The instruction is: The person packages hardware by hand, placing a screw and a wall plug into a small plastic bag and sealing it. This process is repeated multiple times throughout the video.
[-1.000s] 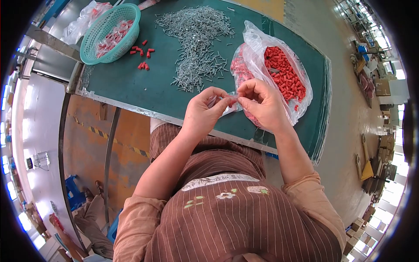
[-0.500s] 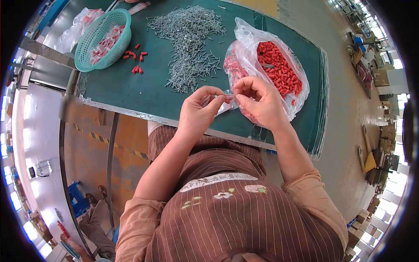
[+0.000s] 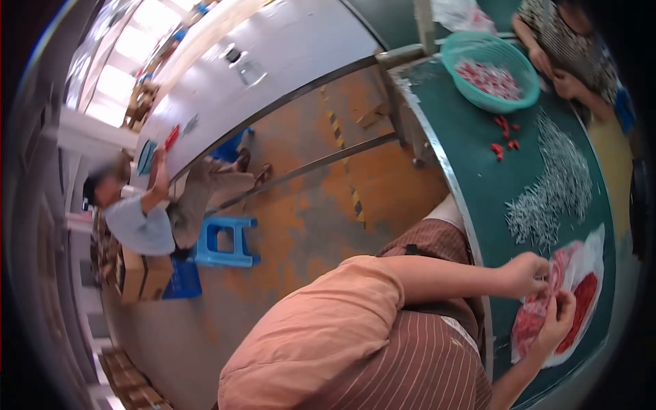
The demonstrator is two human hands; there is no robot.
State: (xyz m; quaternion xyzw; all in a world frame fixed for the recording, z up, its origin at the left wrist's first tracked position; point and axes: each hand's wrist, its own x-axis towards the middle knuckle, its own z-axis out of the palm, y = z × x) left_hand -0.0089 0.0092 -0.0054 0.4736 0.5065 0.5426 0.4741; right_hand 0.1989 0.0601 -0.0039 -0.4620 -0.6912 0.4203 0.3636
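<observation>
My left hand point(image 3: 525, 275) is closed in a pinch near the table's front edge, and my right hand point(image 3: 559, 322) pinches close beside it. Between the fingertips is a small clear plastic bag, mostly hidden by the fingers and blurred. Just beyond both hands lies a large clear plastic bag point(image 3: 594, 254), open, with many red plastic caps point(image 3: 583, 309) inside. Left of it on the green table point(image 3: 451, 126) spreads a heap of grey metal screws or pins point(image 3: 559, 179). Several loose red caps point(image 3: 497, 152) lie farther left.
A green plastic basket point(image 3: 529, 101) holds small bags with red pieces. Across the table a co-worker point(image 3: 570, 41) sits with hands near the basket. Another person point(image 3: 140, 219) works at a grey table point(image 3: 301, 48) to the left. A blue stool point(image 3: 229, 242) stands on the floor.
The view has swung far to the left, so the table now sits at the right and other people show. My hands stay together, pinching the small bag beside the large bag.
</observation>
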